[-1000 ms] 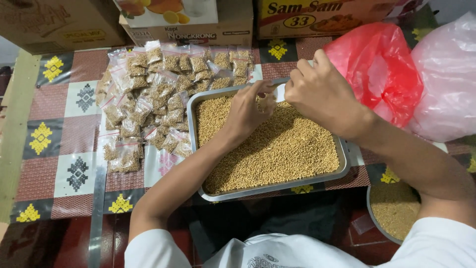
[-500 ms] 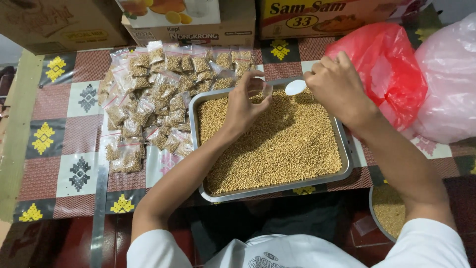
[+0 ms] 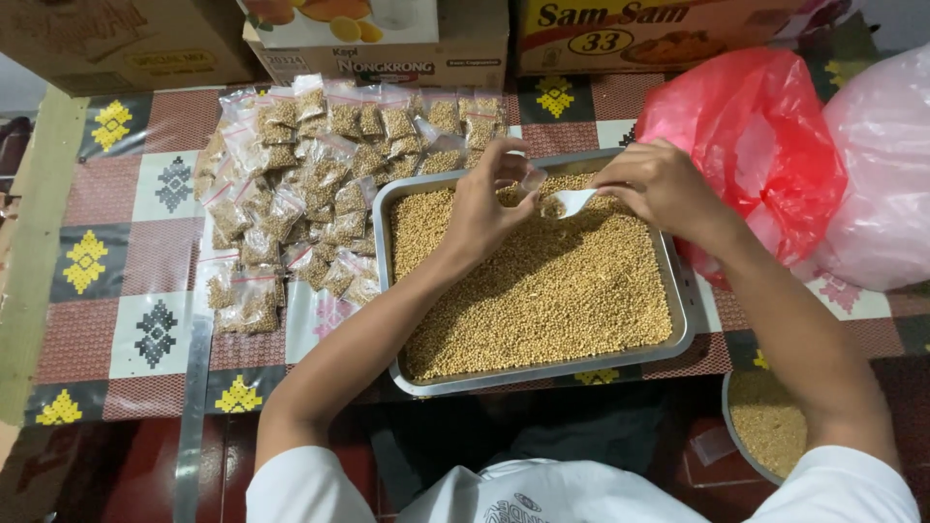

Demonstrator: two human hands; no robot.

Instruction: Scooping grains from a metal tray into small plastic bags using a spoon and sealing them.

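left hand (image 3: 484,208) grip pinches small clear bag (image 3: 531,180) | right hand (image 3: 659,186) grip closed on white spoon (image 3: 572,200)

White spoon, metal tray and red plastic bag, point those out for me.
white spoon (image 3: 572,200), head view, on its bowl.
metal tray (image 3: 681,308), head view, on its right rim.
red plastic bag (image 3: 765,145), head view, on its middle.

This looks like a small home packing spot for a food trade. A table (image 3: 145,281) under a chequered red and white patterned cloth carries a rectangular metal tray (image 3: 678,291) of tan seeds, a heap of small filled clear plastic sachets (image 3: 320,194), printed cardboard cartons (image 3: 387,44) and red and pink plastic bags (image 3: 765,145).
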